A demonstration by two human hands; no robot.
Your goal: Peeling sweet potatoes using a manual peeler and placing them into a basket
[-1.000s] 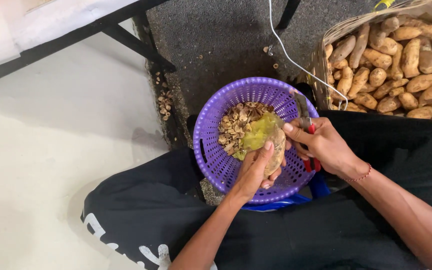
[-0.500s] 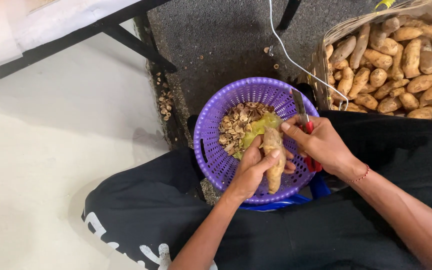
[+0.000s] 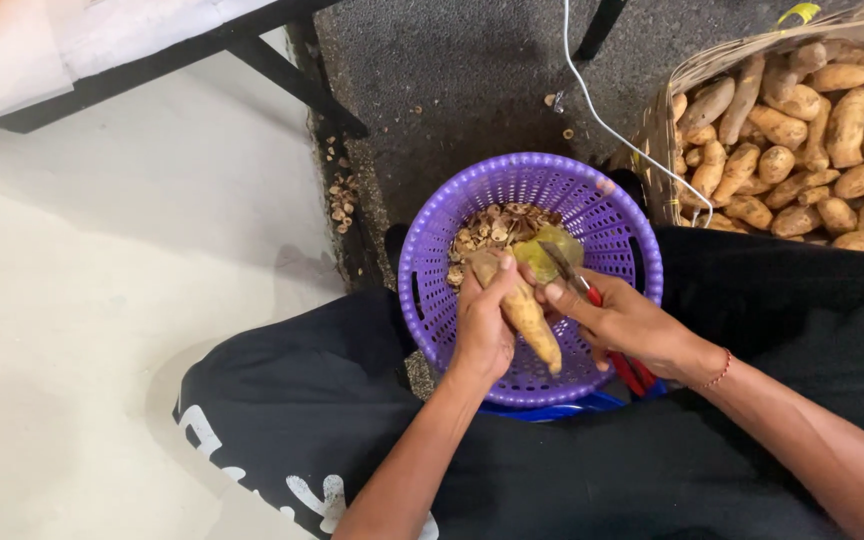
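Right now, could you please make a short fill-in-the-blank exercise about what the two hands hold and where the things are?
1. The left hand holds a long tan root vegetable over a round ____ plastic basket.
2. The right hand holds a peeler with ____ handles.
3. Brown peelings lie ____ the basket.
4. The woven basket of unpeeled roots stands on the person's ____ side.

Missing words: purple; red; inside; right

hands (image 3: 552, 325): 2 | purple basket (image 3: 432, 260): 1 | held tuber (image 3: 530, 317): 1 | red-handled peeler (image 3: 592, 300): 1
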